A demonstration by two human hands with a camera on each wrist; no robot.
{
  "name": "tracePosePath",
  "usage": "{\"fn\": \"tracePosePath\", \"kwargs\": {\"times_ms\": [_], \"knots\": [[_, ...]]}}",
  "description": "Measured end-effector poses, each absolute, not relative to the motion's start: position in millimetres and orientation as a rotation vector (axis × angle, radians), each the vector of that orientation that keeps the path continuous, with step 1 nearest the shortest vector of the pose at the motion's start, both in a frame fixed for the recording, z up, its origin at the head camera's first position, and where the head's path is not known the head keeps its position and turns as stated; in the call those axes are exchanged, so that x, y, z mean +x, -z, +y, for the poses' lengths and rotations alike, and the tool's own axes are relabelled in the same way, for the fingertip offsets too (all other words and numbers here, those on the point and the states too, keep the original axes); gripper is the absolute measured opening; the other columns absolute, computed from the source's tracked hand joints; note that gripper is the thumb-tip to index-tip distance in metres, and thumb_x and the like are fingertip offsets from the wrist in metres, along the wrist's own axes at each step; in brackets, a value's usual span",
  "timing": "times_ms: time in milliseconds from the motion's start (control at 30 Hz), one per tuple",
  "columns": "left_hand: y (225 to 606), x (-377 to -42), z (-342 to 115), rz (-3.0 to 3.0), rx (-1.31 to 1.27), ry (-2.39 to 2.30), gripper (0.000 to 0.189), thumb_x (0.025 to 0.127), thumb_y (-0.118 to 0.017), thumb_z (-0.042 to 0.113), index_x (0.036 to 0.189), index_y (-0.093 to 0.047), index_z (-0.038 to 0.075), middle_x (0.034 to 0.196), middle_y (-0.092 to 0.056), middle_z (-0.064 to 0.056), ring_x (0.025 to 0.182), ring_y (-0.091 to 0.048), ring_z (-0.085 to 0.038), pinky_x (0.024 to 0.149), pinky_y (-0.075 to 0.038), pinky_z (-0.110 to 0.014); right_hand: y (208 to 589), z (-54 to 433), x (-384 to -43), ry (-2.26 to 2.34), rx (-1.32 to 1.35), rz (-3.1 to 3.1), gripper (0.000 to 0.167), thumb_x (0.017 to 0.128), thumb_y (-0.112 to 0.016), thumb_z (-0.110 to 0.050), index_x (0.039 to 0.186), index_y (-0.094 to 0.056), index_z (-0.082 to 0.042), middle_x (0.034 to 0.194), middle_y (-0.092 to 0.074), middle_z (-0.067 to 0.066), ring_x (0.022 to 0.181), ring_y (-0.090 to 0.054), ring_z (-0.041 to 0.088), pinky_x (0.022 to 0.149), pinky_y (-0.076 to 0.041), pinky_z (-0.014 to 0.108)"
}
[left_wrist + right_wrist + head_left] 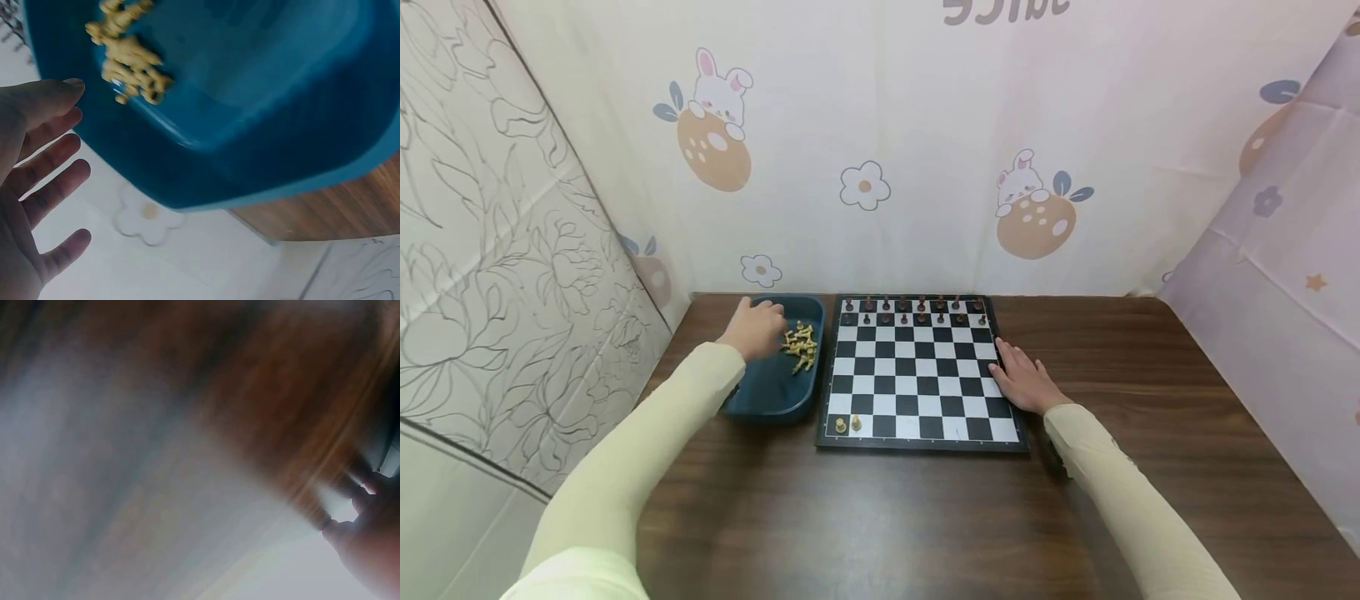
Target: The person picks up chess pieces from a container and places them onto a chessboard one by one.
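My left hand point(756, 327) hovers over the blue tray point(765, 408), fingers spread and empty. In the left wrist view, its fingertips point(74, 175) are near the tray's rim, beside a pile of gold chess pieces point(134, 65). My right hand point(1026, 381) rests flat against the right edge of the chessboard point(906, 364), its fingers extended over the border. Two gold pieces stand in the board's near-left corner: one on the corner square point(840, 425), the other a taller piece point(856, 422) beside it. Dark reddish chess pieces point(903, 318) fill the two far rows.
The brown wooden table point(865, 517) carries the tray at left and the board at its right. A printed curtain point(925, 233) hangs right behind the table's far edge. More patterned sheets close off both sides. The right wrist view is mostly blurred.
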State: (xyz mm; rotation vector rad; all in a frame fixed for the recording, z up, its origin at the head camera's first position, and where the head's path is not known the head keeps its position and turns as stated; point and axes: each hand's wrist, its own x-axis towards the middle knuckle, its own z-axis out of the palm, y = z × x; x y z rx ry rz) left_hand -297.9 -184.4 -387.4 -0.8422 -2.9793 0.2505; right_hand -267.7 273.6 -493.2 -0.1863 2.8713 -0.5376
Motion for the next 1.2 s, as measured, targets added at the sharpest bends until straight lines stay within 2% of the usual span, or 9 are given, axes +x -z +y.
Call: {"fn": "tracePosePath", "kwargs": {"times_ms": [133, 367, 567, 800, 1033, 1200], "knots": [[392, -312, -192, -3.029, -0.745, -0.319, 0.013, 0.079, -0.076, 0.016, 0.089, -0.073, 0.008, 0.093, -0.062, -0.008, 0.093, -0.055, -0.029, 0.091, -0.034, -0.060, 494, 273, -268, 0.544, -0.199, 2.884, 0.066, 0.102, -0.027, -0.039, 0.151, -0.006, 0.000, 0.154, -0.010, 0.026, 0.140, -0.009, 0.044, 0.106, -0.003, 0.064], [398, -332, -191, -3.077, -0.579, -0.401, 0.008, 0.082, -0.072, 0.011, 0.089, -0.071, 0.008, 0.090, -0.064, -0.008, 0.091, -0.056, -0.028, 0.087, -0.037, -0.055, 500, 272, -265, 0.547, -0.219, 2.893, 0.066, 0.102, -0.027, -0.039, 0.151, -0.007, 0.000, 0.154, -0.013, 0.025, 0.140, -0.010, 0.044, 0.106, -0.004, 0.065], [408, -347, -183, -3.062, -0.613, -0.419, 0.011, 0.084, -0.071, 0.013, 0.094, -0.072, 0.007, 0.090, -0.065, -0.009, 0.090, -0.058, -0.028, 0.090, -0.036, -0.058, 499, 275, -264, 0.549, -0.218, 2.915, 0.065, 0.102, -0.028, -0.038, 0.151, -0.008, 0.000, 0.154, -0.014, 0.025, 0.140, -0.011, 0.044, 0.106, -0.004, 0.065], [419, -359, -174, -3.025, -0.633, -0.465, 0.023, 0.086, -0.071, 0.023, 0.100, -0.071, 0.005, 0.100, -0.066, -0.013, 0.101, -0.059, -0.032, 0.096, -0.034, -0.061, 496, 277, -263, 0.531, -0.218, 2.915, 0.065, 0.103, -0.027, -0.039, 0.151, -0.007, 0.000, 0.155, -0.013, 0.024, 0.140, -0.011, 0.044, 0.106, -0.005, 0.064], [425, -360, -168, -3.035, -0.624, -0.402, 0.013, 0.088, -0.068, 0.018, 0.093, -0.073, 0.007, 0.098, -0.065, -0.011, 0.101, -0.056, -0.032, 0.100, -0.028, -0.062, 495, 276, -263, 0.541, -0.214, 2.919, 0.066, 0.102, -0.028, -0.039, 0.151, -0.008, 0.000, 0.154, -0.013, 0.024, 0.140, -0.011, 0.044, 0.106, -0.004, 0.064], [437, -365, -167, -3.018, -0.634, -0.386, 0.012, 0.087, -0.070, 0.021, 0.093, -0.074, 0.011, 0.095, -0.067, -0.008, 0.098, -0.057, -0.029, 0.096, -0.033, -0.057, 498, 277, -264, 0.536, -0.213, 2.923, 0.066, 0.102, -0.027, -0.040, 0.151, -0.008, 0.000, 0.155, -0.014, 0.024, 0.140, -0.011, 0.043, 0.106, -0.005, 0.064]]}}
